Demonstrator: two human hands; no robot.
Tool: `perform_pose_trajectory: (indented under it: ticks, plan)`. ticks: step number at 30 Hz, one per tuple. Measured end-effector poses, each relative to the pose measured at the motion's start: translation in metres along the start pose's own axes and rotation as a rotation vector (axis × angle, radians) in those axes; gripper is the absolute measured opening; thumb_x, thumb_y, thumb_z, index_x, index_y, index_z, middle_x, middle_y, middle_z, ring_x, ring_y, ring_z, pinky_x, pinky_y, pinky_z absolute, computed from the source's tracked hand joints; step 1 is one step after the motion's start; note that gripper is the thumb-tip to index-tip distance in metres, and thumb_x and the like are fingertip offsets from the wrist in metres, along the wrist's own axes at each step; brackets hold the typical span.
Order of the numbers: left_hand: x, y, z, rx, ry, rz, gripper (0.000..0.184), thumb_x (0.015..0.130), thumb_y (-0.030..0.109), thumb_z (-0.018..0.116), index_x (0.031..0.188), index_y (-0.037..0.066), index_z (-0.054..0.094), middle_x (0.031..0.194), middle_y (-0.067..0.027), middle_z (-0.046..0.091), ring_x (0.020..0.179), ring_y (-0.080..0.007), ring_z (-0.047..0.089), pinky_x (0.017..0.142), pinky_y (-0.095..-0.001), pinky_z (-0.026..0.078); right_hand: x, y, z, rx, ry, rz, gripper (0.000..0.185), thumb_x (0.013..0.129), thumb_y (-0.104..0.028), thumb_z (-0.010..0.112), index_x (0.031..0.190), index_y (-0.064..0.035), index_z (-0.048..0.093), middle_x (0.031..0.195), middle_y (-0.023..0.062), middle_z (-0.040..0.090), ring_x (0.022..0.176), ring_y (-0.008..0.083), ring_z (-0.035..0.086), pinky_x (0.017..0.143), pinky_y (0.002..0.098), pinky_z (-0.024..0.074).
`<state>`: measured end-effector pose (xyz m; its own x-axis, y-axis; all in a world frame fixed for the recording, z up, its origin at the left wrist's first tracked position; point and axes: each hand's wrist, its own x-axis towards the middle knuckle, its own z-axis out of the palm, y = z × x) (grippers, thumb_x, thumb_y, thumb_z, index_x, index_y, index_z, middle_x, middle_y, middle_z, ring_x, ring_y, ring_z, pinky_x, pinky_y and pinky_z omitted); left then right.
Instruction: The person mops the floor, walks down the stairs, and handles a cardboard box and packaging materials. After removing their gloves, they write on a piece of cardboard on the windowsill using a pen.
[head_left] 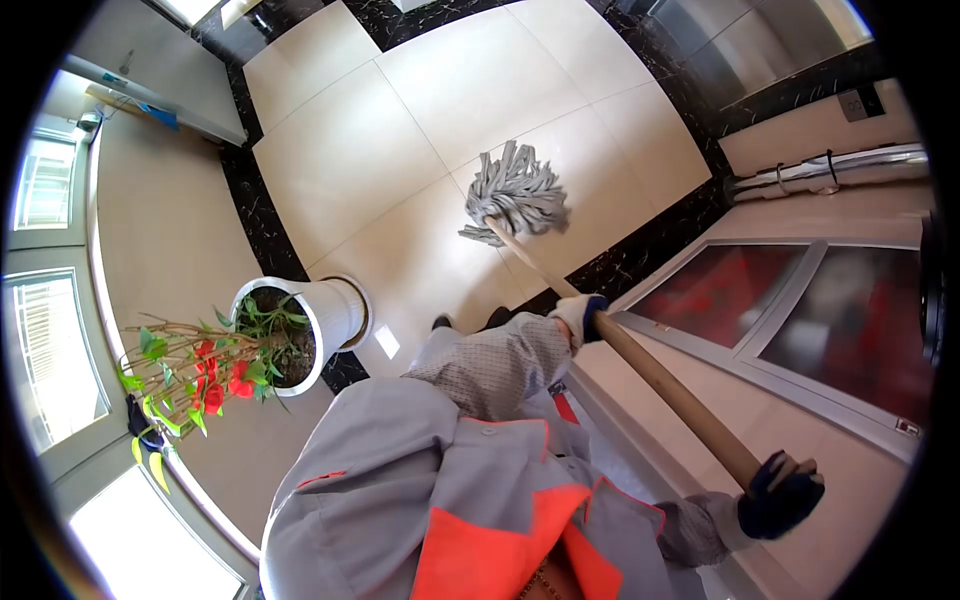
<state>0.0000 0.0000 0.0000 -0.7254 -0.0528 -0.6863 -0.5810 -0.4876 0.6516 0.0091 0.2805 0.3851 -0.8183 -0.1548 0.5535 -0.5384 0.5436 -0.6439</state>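
Note:
A string mop with a long wooden handle (675, 395) runs diagonally across the head view. Its grey strand head (518, 192) lies spread on the pale tiles. My left hand (582, 318), in a dark blue and light work glove, is closed round the middle of the handle. At the handle's upper end, near the lower right of the view, my right hand (782, 495) is wrapped round it in a similar glove. Both my arms are in grey patterned sleeves, over a grey jacket with an orange collar (500, 550).
On the left stands a white pot (335, 318) holding a plant with red flowers (215, 380), close to the windows (60, 345). A silver-framed glass cabinet (785, 325) and a shiny pipe (850, 172) line the right wall. Black marble strips edge the tiled floor (350, 150).

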Motion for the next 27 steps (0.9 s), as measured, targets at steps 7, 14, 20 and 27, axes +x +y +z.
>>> perform_pose_trajectory:
  ticks: [7, 14, 20, 27]
  plan:
    - [-0.058, -0.017, -0.112, 0.036, 0.136, 0.251, 0.036, 0.081, 0.021, 0.077, 0.112, 0.006, 0.066, 0.084, -0.0154, 0.069, 0.073, -0.0280, 0.070, 0.067, -0.0379, 0.060, -0.033, -0.062, 0.100, 0.973, -0.111, 0.198, 0.032, 0.106, -0.024, 0.044, 0.078, -0.0074, 0.044, 0.069, 0.0038, 0.039, 0.047, 0.0151, 0.041, 0.038, 0.0310, 0.0399]
    - [-0.111, -0.075, -0.245, -0.930, 0.341, -0.040, 0.024, 0.083, 0.015, 0.071, 0.097, 0.001, 0.058, 0.084, -0.0185, 0.065, 0.078, -0.0340, 0.066, 0.077, -0.0462, 0.057, -0.107, -0.088, 0.165, 1.199, -0.415, 0.347, 0.037, 0.096, -0.031, 0.062, 0.108, 0.0033, 0.052, 0.089, 0.0207, 0.057, 0.070, 0.0288, 0.058, 0.053, 0.0381, 0.0504]
    - [-0.158, -0.120, -0.290, -0.809, 0.540, -0.242, 0.034, 0.088, 0.026, 0.065, 0.107, -0.001, 0.056, 0.094, -0.0197, 0.065, 0.084, -0.0353, 0.065, 0.083, -0.0468, 0.056, -0.128, -0.118, 0.152, 0.960, -0.654, 0.444, 0.041, 0.080, -0.030, 0.072, 0.082, 0.0110, 0.065, 0.085, 0.0222, 0.066, 0.073, 0.0302, 0.067, 0.067, 0.0398, 0.0560]
    - [-0.105, -0.143, -0.197, -0.846, 0.614, -0.196, 0.037, 0.085, 0.017, 0.064, 0.111, -0.002, 0.047, 0.081, -0.0236, 0.065, 0.069, -0.0390, 0.067, 0.067, -0.0516, 0.060, -0.126, -0.102, 0.047, 0.884, -0.371, 0.277, 0.034, 0.085, -0.027, 0.066, 0.080, 0.0062, 0.059, 0.075, 0.0170, 0.059, 0.060, 0.0277, 0.060, 0.054, 0.0391, 0.0510]
